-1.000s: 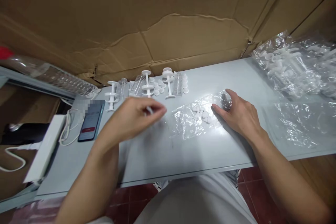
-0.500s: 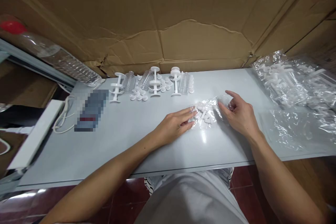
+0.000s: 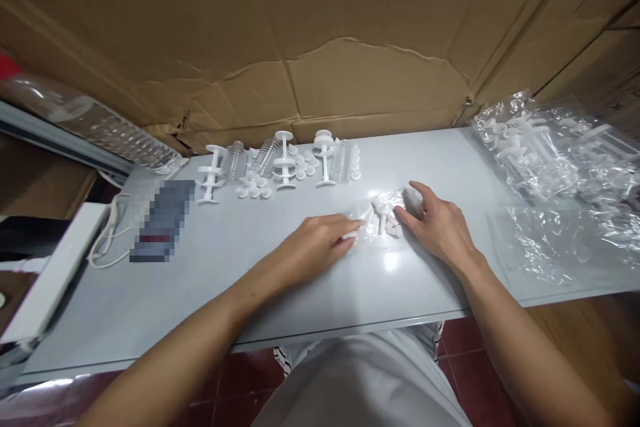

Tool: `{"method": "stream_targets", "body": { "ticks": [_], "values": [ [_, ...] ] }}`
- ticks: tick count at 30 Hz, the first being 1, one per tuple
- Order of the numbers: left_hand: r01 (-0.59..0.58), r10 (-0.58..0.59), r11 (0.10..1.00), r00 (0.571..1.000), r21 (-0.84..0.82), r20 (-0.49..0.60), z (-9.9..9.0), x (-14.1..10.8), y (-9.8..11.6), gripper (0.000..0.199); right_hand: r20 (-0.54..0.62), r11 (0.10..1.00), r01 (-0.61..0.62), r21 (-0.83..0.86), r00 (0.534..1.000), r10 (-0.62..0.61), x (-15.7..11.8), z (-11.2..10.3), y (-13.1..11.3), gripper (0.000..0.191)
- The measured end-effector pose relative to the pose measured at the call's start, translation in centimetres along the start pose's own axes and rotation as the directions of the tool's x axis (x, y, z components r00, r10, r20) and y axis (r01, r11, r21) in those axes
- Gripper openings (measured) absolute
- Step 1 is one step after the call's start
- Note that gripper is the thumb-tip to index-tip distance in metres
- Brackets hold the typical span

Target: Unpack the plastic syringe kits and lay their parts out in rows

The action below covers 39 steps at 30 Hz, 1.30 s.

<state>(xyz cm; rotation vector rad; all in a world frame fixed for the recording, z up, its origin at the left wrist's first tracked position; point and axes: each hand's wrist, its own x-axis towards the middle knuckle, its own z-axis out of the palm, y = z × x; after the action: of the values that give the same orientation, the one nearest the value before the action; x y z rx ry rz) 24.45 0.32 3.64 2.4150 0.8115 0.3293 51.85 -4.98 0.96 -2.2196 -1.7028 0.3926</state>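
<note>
A clear plastic bag (image 3: 370,219) with small white parts (image 3: 385,217) in it lies on the grey table between my hands. My left hand (image 3: 327,240) is closed at the bag's left end, with a small white piece (image 3: 351,235) pinched between thumb and fingers. My right hand (image 3: 437,223) rests at the bag's right end, thumb and forefinger apart, touching the crumpled plastic. Behind them stand white spool-like pieces (image 3: 284,163), clear ribbed pieces (image 3: 343,161) and several small white caps (image 3: 255,188) in a row.
Filled clear bags (image 3: 540,147) lie at the right, with flat plastic bags (image 3: 540,247) in front of them. A large water bottle (image 3: 100,123), a blurred dark item (image 3: 165,220), a white cable and a white power strip (image 3: 60,267) are at the left. Cardboard (image 3: 310,27) stands behind.
My left hand has drawn back slightly from the bag and now has a white piece between its fingers. My right hand has shifted left over the bag. The view has turned slightly.
</note>
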Motion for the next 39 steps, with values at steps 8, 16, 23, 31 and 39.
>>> {"method": "stream_targets", "body": {
  "ticks": [8,16,23,31,39],
  "values": [
    [-0.005,0.012,1.0,0.949,0.022,-0.315,-7.5,8.2,-0.8,0.016,-0.036,1.0,-0.007,-0.023,0.999,0.006,0.0,0.2,0.3,0.063],
    [0.145,-0.115,0.963,0.983,0.227,-0.143,-3.9,19.6,-5.3,0.007,-0.068,0.999,0.01,-0.05,0.998,-0.013,-0.2,0.6,0.8,0.06],
    [0.146,-0.103,0.967,0.973,0.207,-0.208,-5.8,15.9,-3.4,0.015,-0.066,0.999,0.005,-0.052,0.998,-0.009,-0.1,0.5,1.0,0.06],
    [0.234,-0.23,0.972,0.962,-0.011,0.15,-6.1,0.8,-0.2,0.017,-0.243,0.98,-0.027,-0.199,0.97,-0.023,-0.5,-0.7,1.0,0.072],
    [0.088,-0.094,0.979,0.995,-0.182,-0.021,1.6,0.0,0.2,0.019,-0.171,0.903,0.327,-0.278,0.909,-0.381,-0.9,0.5,-0.4,0.043]
  ]
}}
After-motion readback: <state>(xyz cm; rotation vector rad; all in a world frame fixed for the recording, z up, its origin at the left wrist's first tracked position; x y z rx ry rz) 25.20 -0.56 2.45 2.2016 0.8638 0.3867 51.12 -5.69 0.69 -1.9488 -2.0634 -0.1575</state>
